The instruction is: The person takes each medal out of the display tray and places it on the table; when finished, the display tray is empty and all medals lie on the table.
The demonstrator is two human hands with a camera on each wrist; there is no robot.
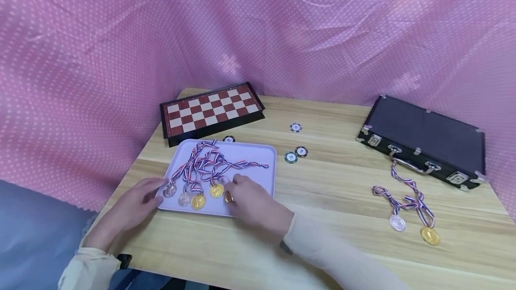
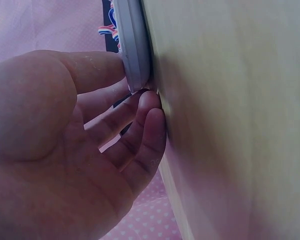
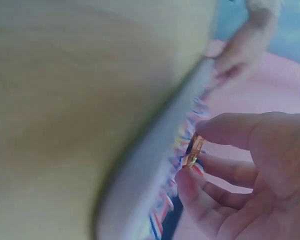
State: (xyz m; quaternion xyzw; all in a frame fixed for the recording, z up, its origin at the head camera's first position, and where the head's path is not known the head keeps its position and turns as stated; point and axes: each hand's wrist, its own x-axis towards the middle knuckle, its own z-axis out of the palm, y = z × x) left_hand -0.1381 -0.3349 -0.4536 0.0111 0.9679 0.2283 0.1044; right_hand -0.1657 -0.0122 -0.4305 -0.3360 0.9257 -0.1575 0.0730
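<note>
A pale lavender tray (image 1: 258, 153) lies on the table, with several gold and silver medals on striped ribbons (image 1: 201, 164) in it. At its left end my left hand (image 1: 135, 205) grips the rim. The left wrist view shows the thumb against the tray's side (image 2: 135, 50) and the fingers curled by its lower edge. Over the tray's front right part, my right hand (image 1: 251, 200) pinches a bronze-coloured medal (image 3: 194, 150) between thumb and fingers. That medal stands on edge in the right wrist view. Two gold medals (image 1: 217, 190) (image 1: 198, 201) lie just left of this hand.
Behind the tray sits a folded chessboard box (image 1: 213, 110). Several poker chips (image 1: 301, 151) lie right of it. A black case (image 1: 427, 137) stands at the right. In front of it lie a silver medal (image 1: 397, 222) and a gold medal (image 1: 430, 235). Pink curtain hangs behind.
</note>
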